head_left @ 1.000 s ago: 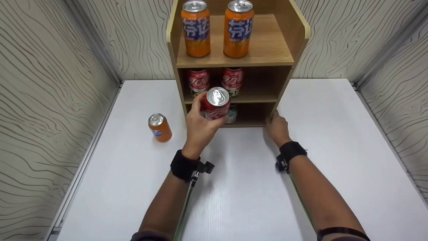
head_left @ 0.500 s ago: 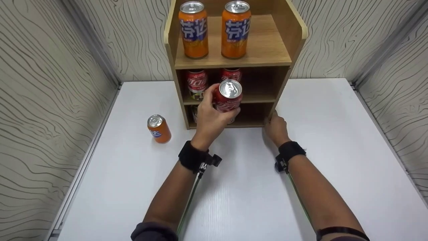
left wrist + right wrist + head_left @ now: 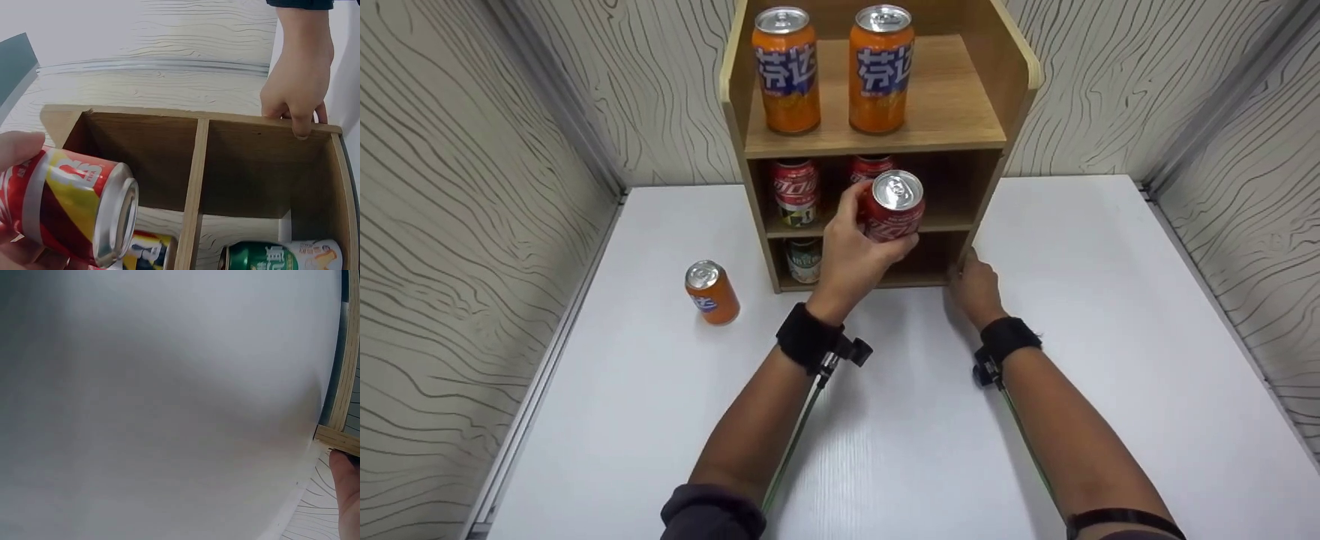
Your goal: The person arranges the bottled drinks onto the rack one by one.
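Note:
My left hand grips a red cola can around its side, held up in front of the middle shelf. In the left wrist view the can is tilted, its silver end facing the wooden rack. My right hand holds the lower right side of the wooden rack; the left wrist view shows its thumb over the panel edge and other fingers partly hidden. Behind the held can, two red cans stand on the middle shelf, one plainly visible, the other partly covered.
Two orange soda cans, left and right, stand on the top shelf. A green-and-white can sits on the bottom shelf. Another orange can stands on the white table, left of the rack. Patterned walls enclose the table.
My left hand has carried the red can rightward and closer to the middle shelf, uncovering the green-and-white can below. The right hand stays on the rack's side. The view shifts slightly.

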`<state>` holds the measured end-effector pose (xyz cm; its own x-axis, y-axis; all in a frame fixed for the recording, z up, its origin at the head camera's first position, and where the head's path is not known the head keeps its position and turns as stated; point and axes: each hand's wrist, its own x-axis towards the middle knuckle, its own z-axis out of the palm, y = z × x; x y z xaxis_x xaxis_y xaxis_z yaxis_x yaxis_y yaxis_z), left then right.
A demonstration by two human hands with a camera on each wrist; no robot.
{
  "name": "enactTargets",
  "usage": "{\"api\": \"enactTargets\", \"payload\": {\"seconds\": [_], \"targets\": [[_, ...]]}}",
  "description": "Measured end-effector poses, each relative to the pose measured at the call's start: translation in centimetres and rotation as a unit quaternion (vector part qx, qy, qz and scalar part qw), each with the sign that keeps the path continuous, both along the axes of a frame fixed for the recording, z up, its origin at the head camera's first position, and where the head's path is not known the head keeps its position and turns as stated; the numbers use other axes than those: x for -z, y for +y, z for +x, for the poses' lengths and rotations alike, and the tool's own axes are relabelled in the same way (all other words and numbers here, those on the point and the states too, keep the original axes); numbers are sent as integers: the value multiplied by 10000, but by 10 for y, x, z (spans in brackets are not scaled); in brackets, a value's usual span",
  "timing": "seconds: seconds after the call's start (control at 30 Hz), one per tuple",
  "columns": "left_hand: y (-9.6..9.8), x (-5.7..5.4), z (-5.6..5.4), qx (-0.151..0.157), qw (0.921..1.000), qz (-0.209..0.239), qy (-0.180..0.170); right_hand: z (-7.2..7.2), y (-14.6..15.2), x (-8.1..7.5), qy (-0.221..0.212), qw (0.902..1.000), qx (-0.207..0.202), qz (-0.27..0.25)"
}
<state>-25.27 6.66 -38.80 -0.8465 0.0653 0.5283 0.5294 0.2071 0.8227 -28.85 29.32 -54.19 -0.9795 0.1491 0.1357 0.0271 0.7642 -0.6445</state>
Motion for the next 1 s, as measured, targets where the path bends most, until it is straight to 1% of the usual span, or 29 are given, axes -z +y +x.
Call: {"api": "enactTargets", "payload": {"seconds": [0.13,0.3,0.43,0.57,0.7,1.0], "targets": [[9,0,-7,-10,9999,-102,19,0,2,1,84,10000,4,6],[21,5,-13,-5,9997,-144,-185,0,3,3,138,9999,-46,75],[28,8,-18,-52,9994,-255,-224,0,2,3,177,9998,-72,107],[36,6,-23,-67,9991,-366,-200,0,2,2,210,9997,-23,109],[44,4,-29,-15,9987,-462,-217,0,2,2,206,9998,16,48],[60,8,-37,-9,9974,-587,-428,0,0,4,217,9997,-28,116]]}}
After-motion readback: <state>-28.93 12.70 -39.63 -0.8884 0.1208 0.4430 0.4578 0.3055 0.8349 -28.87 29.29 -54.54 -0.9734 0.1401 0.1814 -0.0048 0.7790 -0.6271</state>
